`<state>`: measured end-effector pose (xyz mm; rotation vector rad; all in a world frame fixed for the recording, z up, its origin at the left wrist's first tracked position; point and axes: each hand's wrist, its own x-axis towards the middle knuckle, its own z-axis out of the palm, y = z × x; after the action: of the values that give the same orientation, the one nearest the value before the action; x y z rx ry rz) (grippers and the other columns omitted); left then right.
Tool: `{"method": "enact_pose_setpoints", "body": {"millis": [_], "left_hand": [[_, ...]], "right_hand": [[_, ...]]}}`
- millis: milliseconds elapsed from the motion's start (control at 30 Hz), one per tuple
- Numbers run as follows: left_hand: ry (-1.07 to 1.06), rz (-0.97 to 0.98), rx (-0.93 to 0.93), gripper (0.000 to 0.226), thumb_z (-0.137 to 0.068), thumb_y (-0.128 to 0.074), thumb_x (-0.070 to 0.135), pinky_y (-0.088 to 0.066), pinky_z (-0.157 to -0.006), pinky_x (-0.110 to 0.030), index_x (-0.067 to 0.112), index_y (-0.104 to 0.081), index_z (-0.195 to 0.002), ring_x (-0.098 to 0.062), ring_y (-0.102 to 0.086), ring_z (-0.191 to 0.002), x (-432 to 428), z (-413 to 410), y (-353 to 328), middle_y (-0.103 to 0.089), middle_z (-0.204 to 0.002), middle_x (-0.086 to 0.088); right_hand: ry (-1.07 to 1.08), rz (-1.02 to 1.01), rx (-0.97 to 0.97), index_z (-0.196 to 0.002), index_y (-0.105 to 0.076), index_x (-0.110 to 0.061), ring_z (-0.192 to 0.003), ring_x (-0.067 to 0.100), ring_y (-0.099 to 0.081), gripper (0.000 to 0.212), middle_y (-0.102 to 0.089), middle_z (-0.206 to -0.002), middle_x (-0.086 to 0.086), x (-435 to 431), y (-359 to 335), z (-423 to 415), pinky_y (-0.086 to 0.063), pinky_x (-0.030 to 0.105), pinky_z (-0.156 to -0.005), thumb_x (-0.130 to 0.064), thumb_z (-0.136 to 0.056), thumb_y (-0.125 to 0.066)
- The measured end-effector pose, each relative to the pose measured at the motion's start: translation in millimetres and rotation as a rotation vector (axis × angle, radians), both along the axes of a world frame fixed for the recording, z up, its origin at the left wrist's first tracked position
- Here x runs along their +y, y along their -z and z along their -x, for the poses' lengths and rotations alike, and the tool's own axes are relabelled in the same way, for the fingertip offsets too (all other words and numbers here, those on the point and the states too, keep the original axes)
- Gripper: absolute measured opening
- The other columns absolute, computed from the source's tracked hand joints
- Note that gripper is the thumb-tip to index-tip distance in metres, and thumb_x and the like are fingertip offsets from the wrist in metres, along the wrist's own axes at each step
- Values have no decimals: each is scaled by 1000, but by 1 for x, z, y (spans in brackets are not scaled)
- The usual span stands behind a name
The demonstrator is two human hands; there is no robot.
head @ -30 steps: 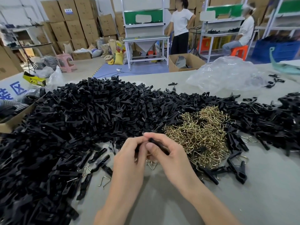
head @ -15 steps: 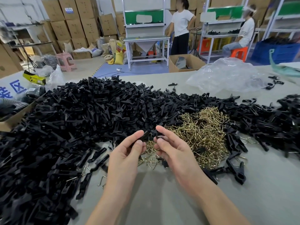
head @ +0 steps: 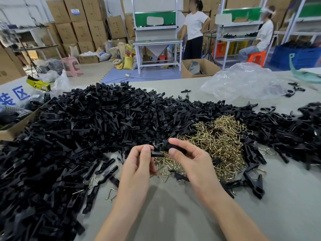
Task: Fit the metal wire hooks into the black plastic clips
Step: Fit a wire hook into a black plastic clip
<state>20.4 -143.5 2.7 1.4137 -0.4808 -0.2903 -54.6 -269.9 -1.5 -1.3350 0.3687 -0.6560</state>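
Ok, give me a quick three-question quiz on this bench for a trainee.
1. True or false: the right hand is empty.
2. The hook pile is: A red, B gold-coloured, C blue.
3. Fill in: the clear bag lies on the table's far ____ side.
Key: 1 false, it holds a black clip; 2 B; 3 right.

Black clip (head: 172,146) between left hand (head: 137,167), right hand (head: 194,162)
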Motion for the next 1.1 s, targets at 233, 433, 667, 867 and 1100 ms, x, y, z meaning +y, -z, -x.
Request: {"method": "enact_pose_setpoints", "body": {"millis": [233,433,667,867,1100], "left_hand": [[106,-94,-75,6,-99,-59,25,-57,-71,-27,24,-64,-101,-13,-65,-69,-4,5,5,-67,-73,7],[40,-44,56,12,-96,-62,25,-62,-80,-36,22,-71,-104,-18,-73,-77,-3,-2,7,-77,-90,-2],[-55,53,61,38,-75,-71,40,-54,-62,-19,22,-65,-108,-14,-65,-64,-2,-4,4,-73,-81,-1],[-59,68,17,26,-76,-71,42,-53,-64,-17,29,-71,-98,-11,-68,-71,-1,-5,6,-74,-86,-1],[-89,76,7,13,-86,-70,36,-52,-65,-16,33,-72,-98,-9,-67,-74,0,-5,4,-74,-88,1]], "right_hand": [[-118,-156,-16,-110,-79,-30,-107,19,-72,25,-77,-111,5,2,8,-6,-56,26,-92,-12,-96,-67],[-192,-113,18,-112,-75,-41,-110,13,-71,43,-74,-114,-12,2,9,-5,-56,23,-92,-3,-92,-69],[-174,-42,62,-109,-75,-43,-108,13,-71,36,-74,-110,-13,5,10,-6,-53,30,-97,-21,-81,-79],[-155,-21,67,-101,-77,-41,-101,9,-72,30,-76,-107,-12,7,6,-2,-54,22,-89,-15,-86,-78],[-162,-23,63,-102,-77,-42,-101,7,-72,32,-76,-107,-14,9,3,-2,-54,19,-86,-14,-86,-78]]}}
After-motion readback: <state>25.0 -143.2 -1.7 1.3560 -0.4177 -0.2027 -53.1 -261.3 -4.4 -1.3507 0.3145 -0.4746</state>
